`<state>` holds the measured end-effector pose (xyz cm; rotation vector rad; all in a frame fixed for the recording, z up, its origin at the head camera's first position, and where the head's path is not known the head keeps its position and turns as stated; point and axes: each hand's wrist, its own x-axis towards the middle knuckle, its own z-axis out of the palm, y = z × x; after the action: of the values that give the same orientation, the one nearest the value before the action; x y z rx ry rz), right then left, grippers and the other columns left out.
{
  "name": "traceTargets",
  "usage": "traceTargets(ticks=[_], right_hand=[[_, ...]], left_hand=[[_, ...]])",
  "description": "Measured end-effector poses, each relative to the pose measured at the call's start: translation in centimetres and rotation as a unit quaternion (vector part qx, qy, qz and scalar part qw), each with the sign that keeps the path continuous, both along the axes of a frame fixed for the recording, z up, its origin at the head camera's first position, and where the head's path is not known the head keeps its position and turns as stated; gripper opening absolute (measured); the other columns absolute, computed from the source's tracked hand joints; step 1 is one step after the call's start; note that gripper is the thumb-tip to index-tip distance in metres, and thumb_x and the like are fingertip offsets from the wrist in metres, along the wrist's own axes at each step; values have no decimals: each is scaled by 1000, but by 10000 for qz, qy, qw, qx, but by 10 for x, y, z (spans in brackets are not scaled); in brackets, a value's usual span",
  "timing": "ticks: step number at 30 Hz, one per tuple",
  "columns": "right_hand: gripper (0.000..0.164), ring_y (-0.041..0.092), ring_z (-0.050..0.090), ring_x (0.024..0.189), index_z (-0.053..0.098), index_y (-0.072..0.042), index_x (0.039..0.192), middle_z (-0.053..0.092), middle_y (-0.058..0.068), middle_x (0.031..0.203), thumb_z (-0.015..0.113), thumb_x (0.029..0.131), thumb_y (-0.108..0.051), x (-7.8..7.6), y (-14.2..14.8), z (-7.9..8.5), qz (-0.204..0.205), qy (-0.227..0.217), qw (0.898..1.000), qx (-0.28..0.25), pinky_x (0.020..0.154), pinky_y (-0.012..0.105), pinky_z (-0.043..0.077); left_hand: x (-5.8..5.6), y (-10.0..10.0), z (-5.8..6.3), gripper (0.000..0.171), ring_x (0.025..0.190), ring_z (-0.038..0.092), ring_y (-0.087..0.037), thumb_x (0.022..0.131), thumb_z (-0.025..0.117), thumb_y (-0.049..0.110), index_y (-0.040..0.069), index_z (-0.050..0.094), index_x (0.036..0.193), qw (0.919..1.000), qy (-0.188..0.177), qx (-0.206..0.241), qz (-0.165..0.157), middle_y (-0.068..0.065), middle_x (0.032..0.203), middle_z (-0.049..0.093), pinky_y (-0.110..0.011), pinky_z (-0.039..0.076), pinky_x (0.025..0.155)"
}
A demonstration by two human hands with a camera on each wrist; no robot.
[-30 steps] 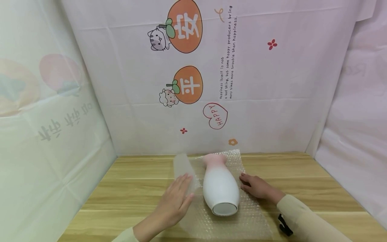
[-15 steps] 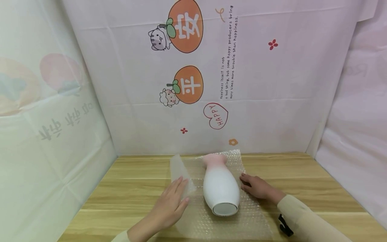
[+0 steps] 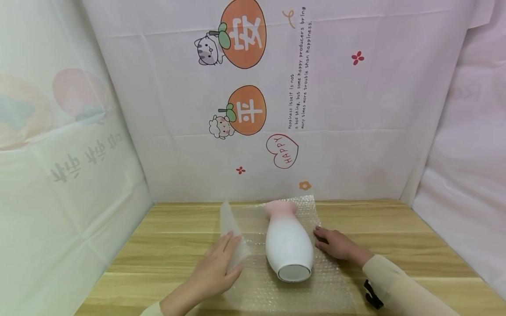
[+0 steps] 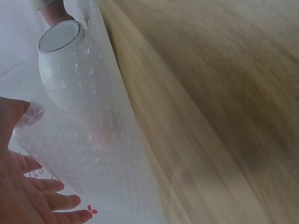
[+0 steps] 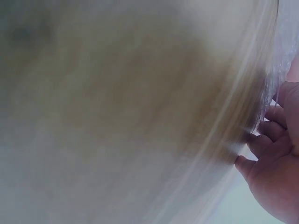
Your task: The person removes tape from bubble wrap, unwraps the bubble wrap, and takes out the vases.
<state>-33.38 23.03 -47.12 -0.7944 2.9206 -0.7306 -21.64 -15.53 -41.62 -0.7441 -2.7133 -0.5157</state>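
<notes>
A white vase with a pink neck (image 3: pixel 289 245) lies on its side on a sheet of bubble wrap (image 3: pixel 316 294), base towards me. My left hand (image 3: pixel 215 267) has its fingers extended against the raised left flap of the sheet. In the left wrist view, the left hand (image 4: pixel 28 182) is spread, thumb tip at the edge of the wrap, through which the vase (image 4: pixel 63 70) shows. To the right of the vase, my right hand (image 3: pixel 334 242) rests at the sheet's right edge, fingers slightly bent. The right wrist view has its fingertips (image 5: pixel 243 161) down on the tabletop beside the wrap.
The wood-grain table (image 3: pixel 166 250) runs back to a printed white cloth (image 3: pixel 336 162). More cloth hangs at the left (image 3: pixel 79 210) and the right (image 3: pixel 462 210). A black clip or strap (image 3: pixel 372 295) is at the right sleeve.
My left hand has moved left and a little towards me, and the raised flap has swung left with it, away from the vase. The vase and my right hand stay in place.
</notes>
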Motion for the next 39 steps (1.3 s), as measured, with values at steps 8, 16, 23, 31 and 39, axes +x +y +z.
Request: traceTargets(ticks=[8,16,23,31,39], right_hand=[[46,49,38,130,50,13,133,41,33,141,58,98,-16,-2,1,0,32,32,10000,0,105,57,31],[47,49,38,130,50,12,134,41,33,141,58,98,-17,-4,2,-1,26,13,10000,34,105,57,31],[48,49,37,130,49,13,135,40,33,142,57,99,-17,-4,0,0,27,-33,10000,46,105,57,31],[47,48,37,131,48,13,135,39,32,143,57,99,-17,-4,0,-1,-11,-37,10000,31,105,58,30],[46,49,39,129,50,13,133,41,33,141,58,98,-16,-3,0,-1,27,-6,10000,10,105,57,31]], left_hand=[[1,-9,1,78,135,36,-41,83,71,25,8,33,150,9998,-90,-184,-54,-26,149,34,-58,34,104],[2,-17,7,79,134,36,-43,82,73,23,12,34,150,9996,-268,-95,-6,-27,149,32,-63,34,100],[3,-27,6,77,129,40,-45,78,74,24,11,42,146,9989,-317,-65,331,-26,148,35,-62,35,101],[5,-40,-2,79,130,40,-42,71,75,24,5,44,142,9984,-42,-279,498,-27,148,34,-58,37,100],[7,-51,-10,92,126,45,-43,66,76,23,3,37,146,9976,18,-280,640,-27,149,33,-55,40,99]])
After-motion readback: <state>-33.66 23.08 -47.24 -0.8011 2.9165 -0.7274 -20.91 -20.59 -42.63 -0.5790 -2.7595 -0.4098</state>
